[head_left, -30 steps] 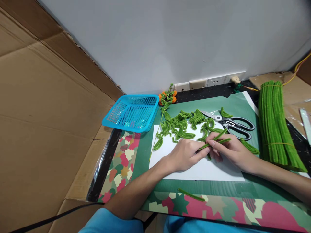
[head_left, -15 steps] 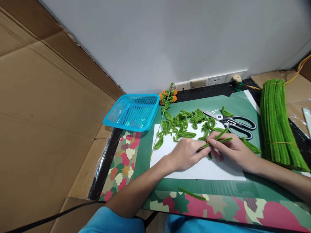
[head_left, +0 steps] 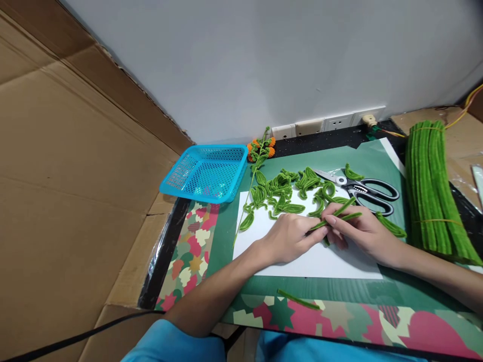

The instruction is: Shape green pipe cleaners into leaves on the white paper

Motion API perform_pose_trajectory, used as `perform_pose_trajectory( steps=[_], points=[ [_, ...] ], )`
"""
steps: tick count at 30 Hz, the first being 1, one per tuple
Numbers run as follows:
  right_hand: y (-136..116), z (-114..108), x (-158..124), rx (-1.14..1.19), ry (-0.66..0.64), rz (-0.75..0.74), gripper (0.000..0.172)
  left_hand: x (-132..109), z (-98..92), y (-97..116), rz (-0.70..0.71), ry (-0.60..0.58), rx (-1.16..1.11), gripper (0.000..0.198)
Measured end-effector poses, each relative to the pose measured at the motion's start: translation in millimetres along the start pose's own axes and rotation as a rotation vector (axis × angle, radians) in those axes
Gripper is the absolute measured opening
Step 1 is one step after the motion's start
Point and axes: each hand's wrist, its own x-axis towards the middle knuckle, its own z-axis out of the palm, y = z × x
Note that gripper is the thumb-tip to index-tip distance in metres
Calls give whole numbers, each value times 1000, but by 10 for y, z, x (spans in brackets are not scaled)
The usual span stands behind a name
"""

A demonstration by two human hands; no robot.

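Observation:
Over the white paper (head_left: pixel 264 256), my left hand (head_left: pixel 290 237) and my right hand (head_left: pixel 356 229) meet with their fingertips together. Both pinch a green pipe cleaner (head_left: pixel 344 207), whose two ends stick out to the upper right past my right fingers. Part of it is hidden behind the fingers. Just beyond my hands lie several green pipe-cleaner leaves (head_left: pixel 279 186), bent into loops and curls. Scissors (head_left: pixel 358 190) with black and grey handles rest behind my right hand, blades slightly apart. One loose pipe cleaner piece (head_left: pixel 298 300) lies near the front edge of the table.
A blue plastic basket (head_left: pixel 206 196) stands at the back left. Beside it lies a pipe-cleaner stem with orange flowers (head_left: pixel 267 146). On the right is a large banded bundle of green pipe cleaners (head_left: pixel 433 191). Wall sockets (head_left: pixel 313 128) line the back; cardboard (head_left: pixel 75 176) walls the left side.
The view has shifted very slightly. My hands keep the same pinch on the pipe cleaner, with no clear movement.

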Motion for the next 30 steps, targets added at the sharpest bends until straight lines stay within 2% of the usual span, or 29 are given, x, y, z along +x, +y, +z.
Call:
perform_pose_trajectory(
  steps=[30],
  points=[
    [-42, -6, -5, -33, 18, 2, 51, 11, 2, 4, -4, -29, 1, 44]
  ],
)
